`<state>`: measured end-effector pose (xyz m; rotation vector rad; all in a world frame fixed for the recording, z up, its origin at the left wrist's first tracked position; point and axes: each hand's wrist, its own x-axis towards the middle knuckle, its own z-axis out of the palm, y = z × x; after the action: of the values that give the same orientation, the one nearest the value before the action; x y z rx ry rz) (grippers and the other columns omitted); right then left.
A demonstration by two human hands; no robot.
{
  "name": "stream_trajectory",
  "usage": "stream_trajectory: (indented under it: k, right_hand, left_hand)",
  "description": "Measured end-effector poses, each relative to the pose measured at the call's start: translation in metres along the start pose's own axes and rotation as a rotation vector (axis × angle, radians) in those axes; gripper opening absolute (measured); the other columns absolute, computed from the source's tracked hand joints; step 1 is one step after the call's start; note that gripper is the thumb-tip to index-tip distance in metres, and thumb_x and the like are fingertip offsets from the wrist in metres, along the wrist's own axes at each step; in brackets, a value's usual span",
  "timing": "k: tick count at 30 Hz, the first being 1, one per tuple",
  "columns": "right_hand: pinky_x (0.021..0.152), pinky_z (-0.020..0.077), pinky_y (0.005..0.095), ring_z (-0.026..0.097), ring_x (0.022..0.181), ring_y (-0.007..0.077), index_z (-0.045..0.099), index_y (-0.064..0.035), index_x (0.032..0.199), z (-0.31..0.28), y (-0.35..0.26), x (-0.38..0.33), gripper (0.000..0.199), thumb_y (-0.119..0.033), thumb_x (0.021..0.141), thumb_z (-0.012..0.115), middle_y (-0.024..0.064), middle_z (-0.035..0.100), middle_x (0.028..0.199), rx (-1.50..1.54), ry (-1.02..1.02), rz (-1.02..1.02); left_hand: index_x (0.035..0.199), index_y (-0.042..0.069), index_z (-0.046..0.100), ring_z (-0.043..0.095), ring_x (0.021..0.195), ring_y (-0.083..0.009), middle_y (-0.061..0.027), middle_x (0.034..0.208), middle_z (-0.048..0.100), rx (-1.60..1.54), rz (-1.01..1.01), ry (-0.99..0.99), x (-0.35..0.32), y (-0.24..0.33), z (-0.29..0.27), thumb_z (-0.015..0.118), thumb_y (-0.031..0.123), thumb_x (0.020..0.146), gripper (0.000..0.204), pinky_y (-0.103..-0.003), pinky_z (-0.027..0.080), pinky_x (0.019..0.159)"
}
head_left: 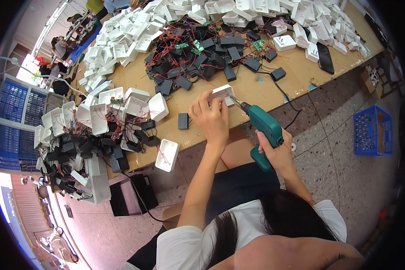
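A small white plastic case is held at the table's near edge by my left hand, its fingers closed round the side. My right hand grips the handle of a green electric screwdriver. The tool's metal bit reaches the open side of the case; whether it touches a screw is too small to see. Left of my left hand lies a black rectangular block. Farther left, an open white case with red wires inside rests at the table edge.
Black blocks with red wires and green circuit boards are heaped mid-table, behind them many white cases. A full white bin stands at left. A black phone lies far right. On the floor are a blue crate and black box.
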<state>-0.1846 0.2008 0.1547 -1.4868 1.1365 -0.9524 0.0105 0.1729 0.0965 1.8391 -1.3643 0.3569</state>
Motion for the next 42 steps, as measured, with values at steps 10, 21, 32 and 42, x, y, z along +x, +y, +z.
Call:
stream_trajectory:
  k: [10, 21, 32, 42]
  right_hand:
    - [0.058, 0.0461, 0.0323, 0.059, 0.062, 0.016, 0.066, 0.0026, 0.095, 0.019, 0.012, 0.012, 0.017, -0.011, 0.093, 0.076, 0.008, 0.06, 0.076, -0.088, 0.019, -0.072]
    - [0.063, 0.0465, 0.0346, 0.057, 0.067, 0.0212, 0.066, 0.0038, 0.097, 0.028, 0.011, 0.014, 0.018, -0.009, 0.092, 0.077, 0.0116, 0.061, 0.081, -0.139, 0.011, -0.117]
    - [0.065, 0.0489, 0.0353, 0.059, 0.068, 0.0237, 0.067, 0.0035, 0.098, 0.04, 0.011, 0.013, 0.019, -0.01, 0.091, 0.078, 0.0138, 0.063, 0.083, -0.172, 0.006, -0.082]
    - [0.065, 0.0492, 0.0354, 0.059, 0.068, 0.0232, 0.067, 0.0034, 0.098, 0.049, 0.009, 0.009, 0.018, -0.009, 0.091, 0.078, 0.0135, 0.063, 0.082, -0.179, 0.004, -0.099]
  left_hand:
    - [0.09, 0.011, 0.073, 0.056, 0.124, -0.0287, -0.0043, 0.126, 0.063, 0.027, 0.01, 0.008, 0.0, -0.015, 0.008, 0.08, 0.012, 0.08, 0.012, -0.046, 0.036, 0.105]
    - [0.088, 0.009, 0.072, 0.055, 0.123, -0.0291, -0.0038, 0.124, 0.063, 0.0, -0.011, -0.01, 0.0, -0.023, 0.01, 0.08, 0.01, 0.079, 0.012, -0.046, 0.037, 0.104]
    - [0.089, 0.008, 0.073, 0.055, 0.122, -0.029, -0.0036, 0.123, 0.064, -0.002, -0.027, -0.034, -0.001, -0.033, 0.008, 0.08, 0.011, 0.08, 0.013, -0.045, 0.037, 0.104]
    - [0.09, 0.007, 0.073, 0.055, 0.123, -0.0291, -0.0048, 0.123, 0.064, -0.009, -0.022, -0.043, -0.001, -0.04, 0.003, 0.08, 0.011, 0.08, 0.013, -0.046, 0.037, 0.105]
